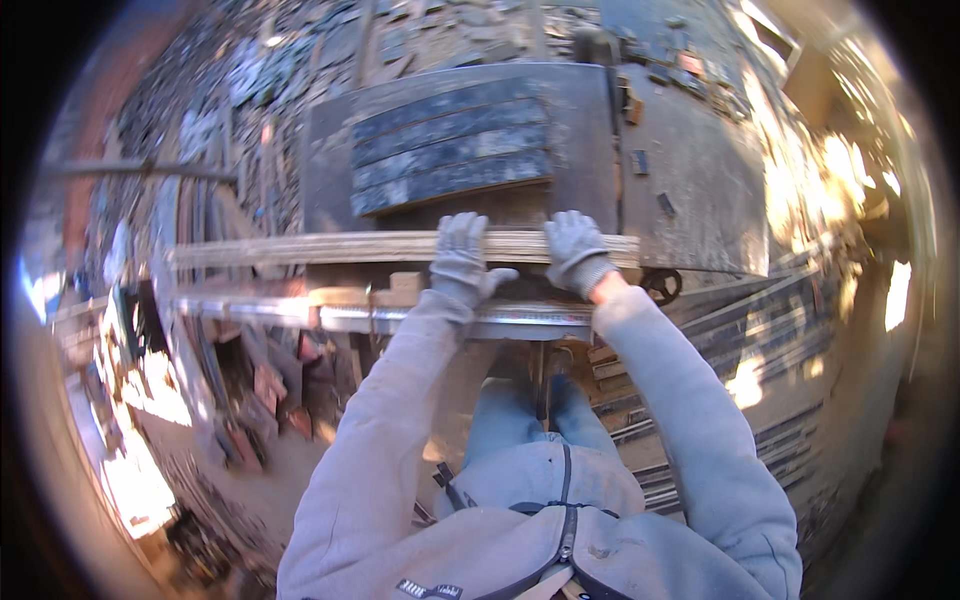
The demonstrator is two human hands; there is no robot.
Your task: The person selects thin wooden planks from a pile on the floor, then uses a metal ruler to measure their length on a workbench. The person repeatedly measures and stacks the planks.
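Note:
A long bundle of thin, pale wooden strips [350, 249] lies crosswise in front of me on a metal saw table [575, 205]. On top of it rests my left hand [460, 255], in a grey glove, its fingers laid across the strips and its thumb stretched out to the right. Near the bundle's right end, my gloved right hand [578, 250] has its fingers bent over the far edge; its thumb is hidden. Beyond the hands sits a slab of several dark, worn boards [455, 140] side by side, slightly tilted. A metal rail [480, 320] runs along the table's near edge.
A small wood block [405, 287] sits between strips and rail. A dark handwheel [661, 287] is right of my right hand. Wood scraps [270, 75] cover the ground at the far left. Stacked long strips [740, 345] lie at the right. Small offcuts [640, 162] dot the right-hand plate.

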